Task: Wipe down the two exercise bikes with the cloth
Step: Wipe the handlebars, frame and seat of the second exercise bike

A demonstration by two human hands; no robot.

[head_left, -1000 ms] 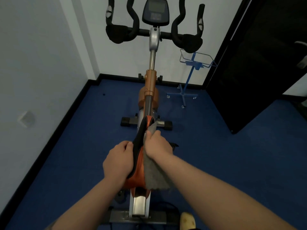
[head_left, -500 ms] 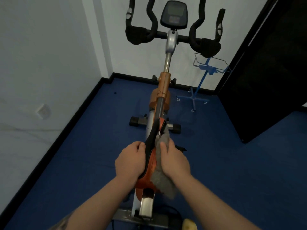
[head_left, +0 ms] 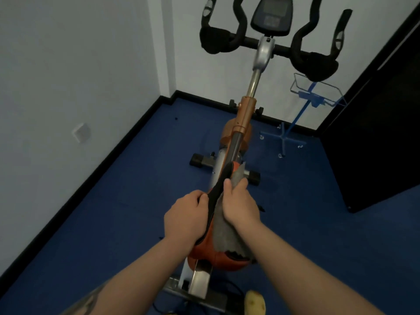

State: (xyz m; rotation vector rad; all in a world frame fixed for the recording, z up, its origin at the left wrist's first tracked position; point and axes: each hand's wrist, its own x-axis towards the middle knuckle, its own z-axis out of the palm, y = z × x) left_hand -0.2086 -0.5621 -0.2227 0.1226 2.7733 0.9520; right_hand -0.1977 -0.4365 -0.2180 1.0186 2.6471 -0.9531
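Observation:
An orange and silver exercise bike (head_left: 244, 117) stands in front of me, facing the far wall, with black handlebars (head_left: 229, 39) and a dark console (head_left: 271, 15) at the top. Its black and orange saddle (head_left: 221, 183) is between my hands. My left hand (head_left: 185, 218) grips the saddle's left edge. My right hand (head_left: 241, 205) presses a grey cloth (head_left: 225, 237) against the saddle's right side; the cloth hangs down past the saddle's rear. Only one bike is in view.
A white wall runs along the left with a black skirting board. A blue wire stand (head_left: 295, 119) on wheels is to the right of the bike. A black door (head_left: 375, 137) stands open at the right. The floor (head_left: 113, 212) is blue.
The camera has shifted, so the bike sits further right in view. My right hand with the cloth has slid slightly forward along the saddle's side. My left hand keeps its grip.

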